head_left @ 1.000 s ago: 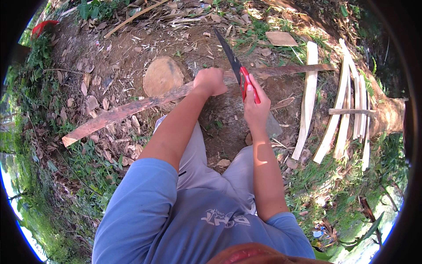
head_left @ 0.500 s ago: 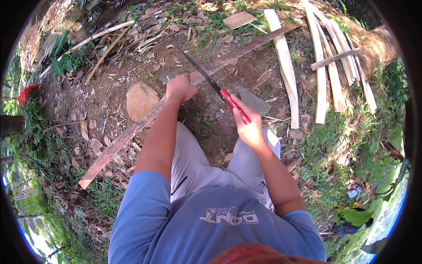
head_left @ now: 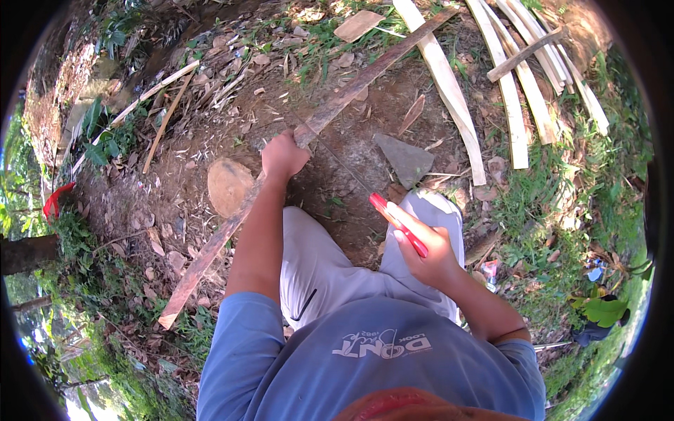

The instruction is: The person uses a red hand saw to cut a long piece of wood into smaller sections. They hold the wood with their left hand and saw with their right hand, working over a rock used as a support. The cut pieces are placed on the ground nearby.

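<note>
Beside stump (head_left: 229, 185): left grip (head_left: 283, 156) clamps slat (head_left: 309, 132).

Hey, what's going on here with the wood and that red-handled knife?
A person sits on bare ground working a long wooden slat. The left hand grips the slat where it lies across a round chopping block. The right hand holds a long knife by its red handle, its thin blade pointing toward the slat. Pale split strips lie piled ahead to the right.
</note>
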The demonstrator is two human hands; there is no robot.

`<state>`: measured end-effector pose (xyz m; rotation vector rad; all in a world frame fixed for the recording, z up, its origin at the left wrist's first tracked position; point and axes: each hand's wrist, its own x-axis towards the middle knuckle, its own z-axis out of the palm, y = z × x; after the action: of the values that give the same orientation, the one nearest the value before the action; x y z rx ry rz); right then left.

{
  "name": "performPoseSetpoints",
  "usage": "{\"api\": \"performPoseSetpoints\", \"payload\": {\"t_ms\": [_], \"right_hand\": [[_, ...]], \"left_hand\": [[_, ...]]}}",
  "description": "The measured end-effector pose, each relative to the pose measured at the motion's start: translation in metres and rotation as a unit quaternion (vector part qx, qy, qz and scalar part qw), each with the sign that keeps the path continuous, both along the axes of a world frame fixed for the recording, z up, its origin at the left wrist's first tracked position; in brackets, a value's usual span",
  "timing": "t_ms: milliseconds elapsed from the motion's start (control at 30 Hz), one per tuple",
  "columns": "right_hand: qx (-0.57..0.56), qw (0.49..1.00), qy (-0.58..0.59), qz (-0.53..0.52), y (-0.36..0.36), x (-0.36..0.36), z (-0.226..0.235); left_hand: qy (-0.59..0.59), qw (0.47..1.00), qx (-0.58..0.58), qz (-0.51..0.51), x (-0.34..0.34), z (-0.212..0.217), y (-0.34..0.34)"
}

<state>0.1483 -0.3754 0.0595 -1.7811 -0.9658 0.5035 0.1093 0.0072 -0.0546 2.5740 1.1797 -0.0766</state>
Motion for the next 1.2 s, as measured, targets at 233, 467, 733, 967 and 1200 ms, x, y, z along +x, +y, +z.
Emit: {"api": "performPoseSetpoints", "payload": {"t_ms": [233, 467, 733, 967, 1200], "right_hand": [[0.065, 0.997, 0.036, -0.022, 0.118, 0.030, -0.044], [0.069, 0.997, 0.023, -0.038, 0.252, 0.059, -0.063], [0.097, 0.995, -0.017, -0.034, 0.216, 0.054, -0.061], [-0.077, 0.994, 0.022, -0.071, 0.043, 0.017, -0.014], [-0.096, 0.994, -0.039, -0.028, -0.019, -0.008, 0.032]], "left_hand": [[0.006, 1.000, 0.004, 0.004, -0.004, 0.002, 0.002], [-0.007, 1.000, -0.004, 0.002, -0.002, 0.006, -0.002], [0.004, 1.000, -0.014, 0.018, -0.002, 0.010, 0.002], [-0.029, 0.999, -0.037, 0.017, -0.006, 0.000, 0.002], [-0.035, 0.998, -0.042, 0.010, -0.010, -0.001, 0.003]]}}
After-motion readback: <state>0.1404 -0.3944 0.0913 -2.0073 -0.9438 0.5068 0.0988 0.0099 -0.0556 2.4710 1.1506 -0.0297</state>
